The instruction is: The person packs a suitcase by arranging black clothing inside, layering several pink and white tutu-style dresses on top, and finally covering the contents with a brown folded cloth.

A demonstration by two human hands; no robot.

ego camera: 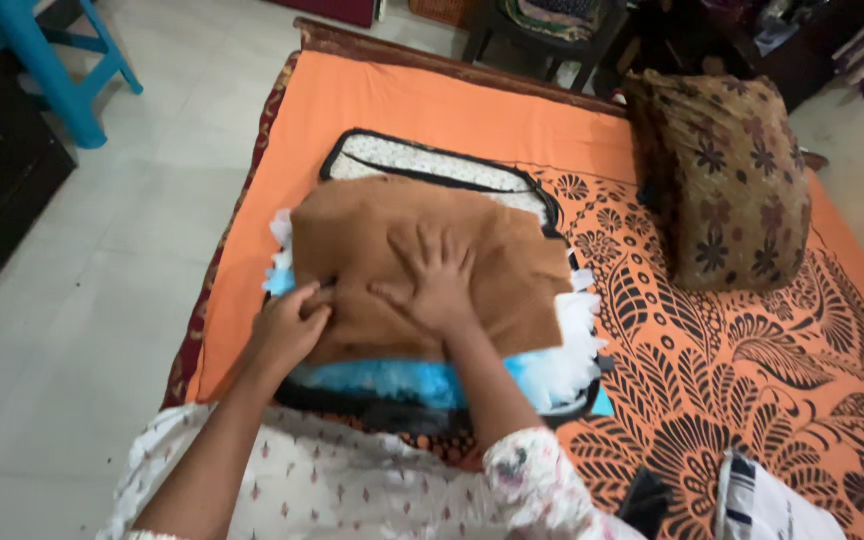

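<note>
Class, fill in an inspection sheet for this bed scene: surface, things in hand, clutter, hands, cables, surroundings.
Surface: orange patterned bedsheet over a wooden-edged bed.
Things in hand: brown cloth lies on a blue-and-white fringed cloth, inside an open bag with a dotted lining.
Clutter: floral pillow upright at the bed's right; striped cloth at the bottom edge.
Hands: left hand pinches the brown cloth's edge; right hand presses flat, fingers spread.
Cables: nothing seen.
Surroundings: tiled floor, blue stool.
</note>
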